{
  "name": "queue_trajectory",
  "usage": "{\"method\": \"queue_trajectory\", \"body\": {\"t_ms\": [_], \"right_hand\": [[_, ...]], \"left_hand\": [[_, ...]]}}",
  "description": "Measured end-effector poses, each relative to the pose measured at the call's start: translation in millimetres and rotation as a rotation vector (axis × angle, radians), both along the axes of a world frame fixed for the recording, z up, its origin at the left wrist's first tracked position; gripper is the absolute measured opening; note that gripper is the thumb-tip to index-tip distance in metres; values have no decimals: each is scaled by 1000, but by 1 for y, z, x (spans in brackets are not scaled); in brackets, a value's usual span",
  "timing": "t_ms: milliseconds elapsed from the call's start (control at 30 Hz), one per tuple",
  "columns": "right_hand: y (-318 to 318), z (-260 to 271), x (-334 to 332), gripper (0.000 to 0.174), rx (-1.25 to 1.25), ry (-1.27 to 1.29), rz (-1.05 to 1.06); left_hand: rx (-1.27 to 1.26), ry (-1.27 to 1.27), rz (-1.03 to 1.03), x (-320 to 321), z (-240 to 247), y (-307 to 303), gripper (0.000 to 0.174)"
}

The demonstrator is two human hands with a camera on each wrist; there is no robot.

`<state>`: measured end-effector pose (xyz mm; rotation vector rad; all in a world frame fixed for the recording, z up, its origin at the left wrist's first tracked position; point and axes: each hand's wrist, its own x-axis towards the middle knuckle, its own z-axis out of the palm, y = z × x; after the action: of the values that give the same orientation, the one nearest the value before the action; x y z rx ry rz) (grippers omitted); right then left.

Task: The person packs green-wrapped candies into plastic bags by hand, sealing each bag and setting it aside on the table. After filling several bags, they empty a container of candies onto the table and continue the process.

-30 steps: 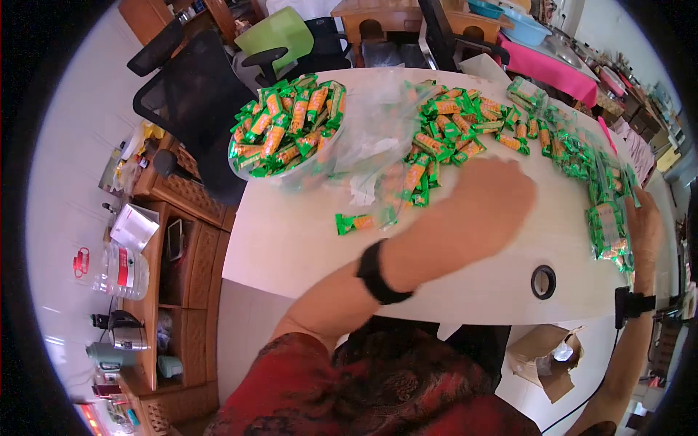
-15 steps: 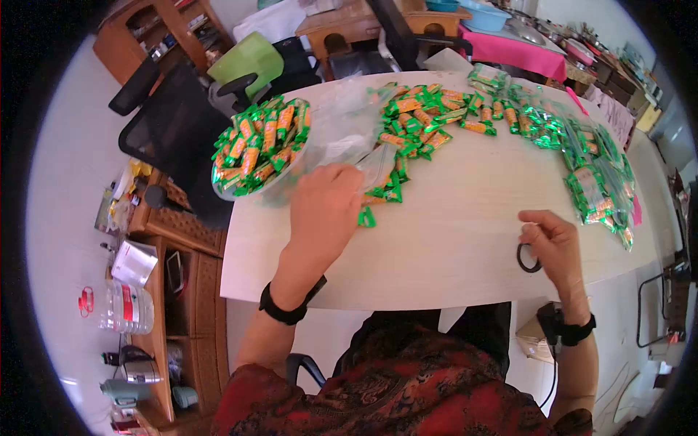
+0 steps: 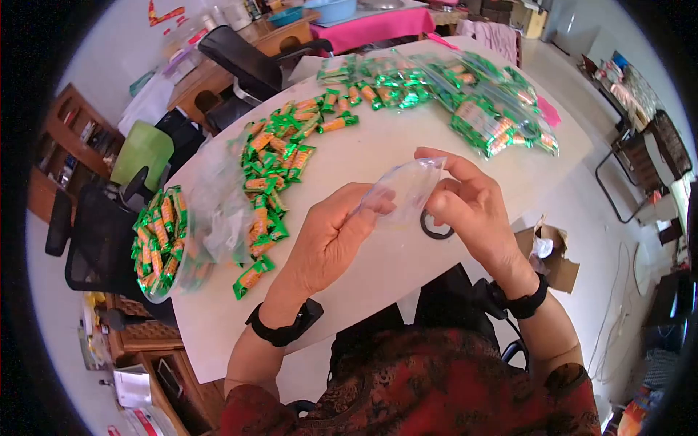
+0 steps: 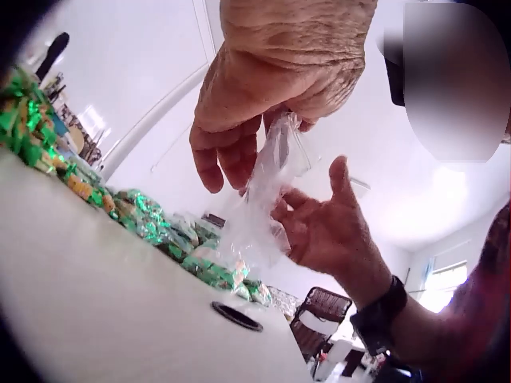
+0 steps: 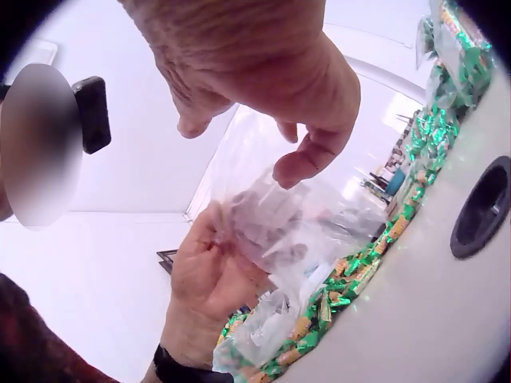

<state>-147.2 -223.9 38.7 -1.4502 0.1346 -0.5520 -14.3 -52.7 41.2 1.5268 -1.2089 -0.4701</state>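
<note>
A clear plastic zip bag [image 3: 408, 190] is held up over the table, nothing showing inside it. My left hand [image 3: 331, 236] pinches its left edge between thumb and fingers. At the bag's right edge is my right hand [image 3: 472, 211], thumb and fingers spread apart, fingertips close to the plastic. In the right wrist view the right hand [image 5: 263, 72] hangs above the bag [image 5: 279, 227] with a gap between thumb and fingers. The left wrist view shows the left hand [image 4: 279, 72] gripping the bag's top.
Small green-and-orange wrapped snacks [image 3: 273, 163] lie in a pile at the left, beside a heap of empty clear bags [image 3: 218, 203]. A full bowl [image 3: 163, 243] of them sits at the far left. Filled bags [image 3: 483, 120] line the back right. A black cable-hole ring [image 3: 436, 231] is in the table [image 3: 378, 269].
My left hand moved from the clear bags by the bowl to mid-table, bringing one bag. My right hand left the filled bags and came in beside it. The head view swung right.
</note>
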Motion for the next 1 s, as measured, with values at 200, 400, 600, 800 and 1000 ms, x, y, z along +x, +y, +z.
{"method": "queue_trajectory", "body": {"t_ms": [200,400,600,800,1000], "right_hand": [[2,-12,15,21,12,137,-116],[20,-7,17,12,-93,266,-228],[9,-21,13,10,-585,69,-345],[8,-11,11,13,-1047,120,-530],[-11,-1,20,24,-1146,-112,-424]], "left_hand": [[-82,-131,153,1,-17,-4,18],[25,-542,568,-4,-17,-8,7],[-18,-699,532,-1,-20,-4,19],[49,-543,447,-13,-9,-4,17],[-167,-728,471,2,7,-14,18]]}}
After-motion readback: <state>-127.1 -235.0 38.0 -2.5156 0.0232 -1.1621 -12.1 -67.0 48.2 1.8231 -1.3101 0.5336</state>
